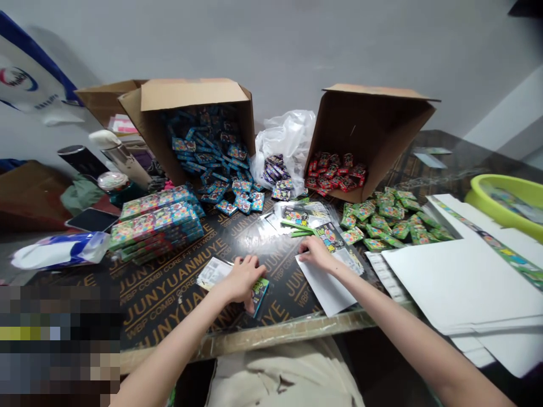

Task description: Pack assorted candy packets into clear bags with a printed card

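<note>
My left hand point(242, 281) curves over a small green-and-blue printed pack point(260, 293) lying on the dark table, its thumb and fingers on either side of it. Beside that hand, partly under it, is a small stack of printed cards point(214, 272). To the right, my right hand point(316, 252) has its fingers pinched together at the upper corner of a white sheet point(326, 288). Just beyond that hand lie a dark printed card point(331, 236) and small green boxes point(302, 232). My palm and arm hide parts of both held things.
Cardboard boxes hold blue packs point(207, 150) and red packs point(335, 172). Between them is a clear plastic bag point(288, 133). Stacked display boxes point(155, 226) stand left. Loose green packs point(392, 217), flat white cardboard point(458, 277) and a yellow-green basin point(479, 189) are right.
</note>
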Demonstrator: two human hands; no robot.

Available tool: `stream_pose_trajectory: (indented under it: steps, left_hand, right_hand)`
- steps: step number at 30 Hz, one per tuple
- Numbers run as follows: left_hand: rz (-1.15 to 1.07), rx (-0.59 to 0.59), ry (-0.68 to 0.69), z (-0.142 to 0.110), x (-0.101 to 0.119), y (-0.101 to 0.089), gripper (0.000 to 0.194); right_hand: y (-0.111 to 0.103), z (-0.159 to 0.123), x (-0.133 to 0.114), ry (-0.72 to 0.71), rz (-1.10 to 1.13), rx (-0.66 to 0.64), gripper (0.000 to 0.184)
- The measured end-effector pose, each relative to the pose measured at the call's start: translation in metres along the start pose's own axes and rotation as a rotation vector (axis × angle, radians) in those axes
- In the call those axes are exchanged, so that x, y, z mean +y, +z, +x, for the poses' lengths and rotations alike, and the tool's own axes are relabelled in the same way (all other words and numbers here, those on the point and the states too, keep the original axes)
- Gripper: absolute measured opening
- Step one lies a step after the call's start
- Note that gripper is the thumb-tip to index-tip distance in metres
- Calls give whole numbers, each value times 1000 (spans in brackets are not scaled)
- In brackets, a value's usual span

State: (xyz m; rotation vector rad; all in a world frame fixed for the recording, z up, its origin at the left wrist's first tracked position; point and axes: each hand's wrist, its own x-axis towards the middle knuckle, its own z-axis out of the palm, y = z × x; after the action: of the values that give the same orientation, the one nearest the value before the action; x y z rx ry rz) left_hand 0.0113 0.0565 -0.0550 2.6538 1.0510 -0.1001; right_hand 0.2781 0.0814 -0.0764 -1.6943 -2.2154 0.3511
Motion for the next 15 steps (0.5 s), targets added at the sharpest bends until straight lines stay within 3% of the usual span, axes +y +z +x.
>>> stream_pose_trajectory:
  steps: [5, 7, 11, 13, 15]
  left_hand:
    - [-249, -32, 36, 0, 4, -20, 41]
    - [-465, 126, 9, -10, 6, -38, 36]
    - [-890, 604, -64, -32, 9, -67, 49]
    - [-1017, 706, -98, -37, 11, -67, 40]
    - [-1091, 728, -133, -38, 15, -56, 31]
  right_hand:
    - [2, -10, -6, -46, 48, 33, 4]
    - [4, -16, -7, -53, 62, 49, 6]
    - [3, -23, -12, -50, 91, 78, 13]
    - [-4, -24, -22, -39, 175, 111, 18]
    - [-14, -24, -41, -41, 364, 149, 30]
